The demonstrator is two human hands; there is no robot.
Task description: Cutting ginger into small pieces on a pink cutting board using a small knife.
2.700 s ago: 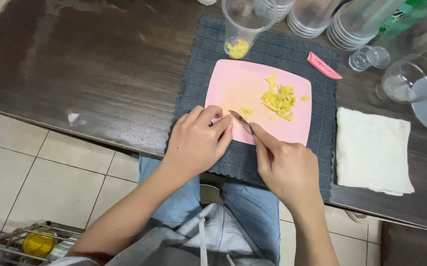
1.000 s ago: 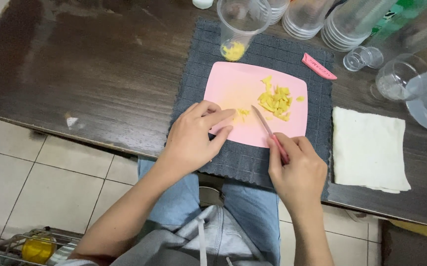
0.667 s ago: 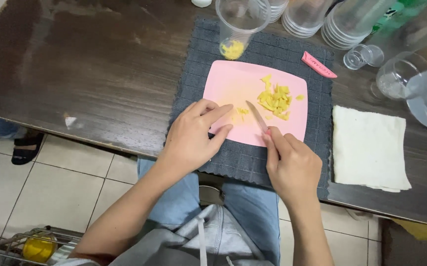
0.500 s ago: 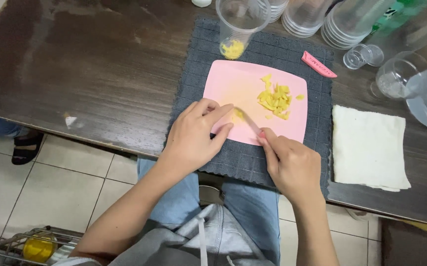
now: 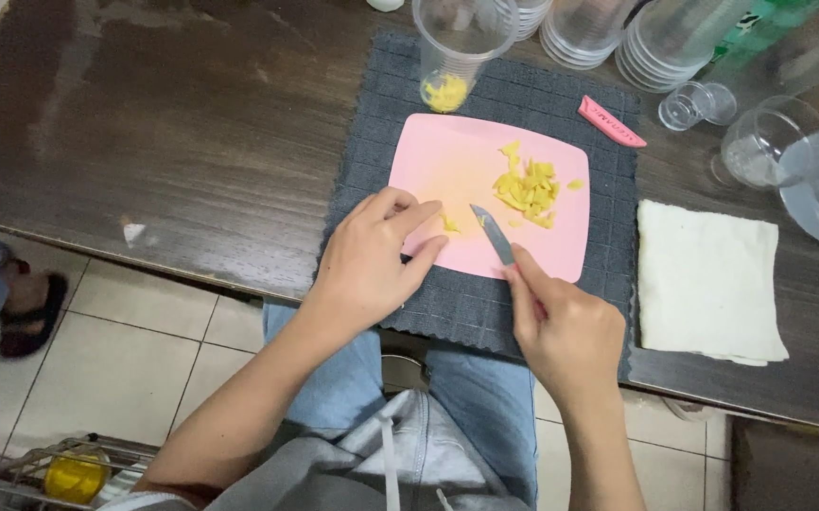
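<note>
Nearest, the right hand (image 5: pixel 568 333) is closed around the handle of a small knife (image 5: pixel 493 234), forefinger laid along its back, the blade angled up and left onto the pink cutting board (image 5: pixel 447 161). The handle is hidden inside the fist, so the hold is firm and low; the slim blade looks light and stiff, easy to steer with that guiding finger.

Just left of it, the left hand (image 5: pixel 370 263) rests on the near left edge of the board, fingers curled, fingertips pinning a small yellow piece (image 5: pixel 449 224) that lies between hand and blade. The piece looks soft, moist and probably slippery, too small to pinch safely from above; pressing it flat with the fingertips tucked back from the edge seems the sound way to hold it.

Farther in, a heap of yellow slices (image 5: pixel 527 185) sits on the right half of the board, apart from the blade. The board lies on a dark grey cloth mat (image 5: pixel 372 123), which should keep the smooth plastic from sliding on the wooden table (image 5: pixel 145 114).

At the far edge a clear plastic cup (image 5: pixel 457 47) stands on the mat with more yellow bits in its bottom; thin-walled, it would tip or crush easily.
</note>
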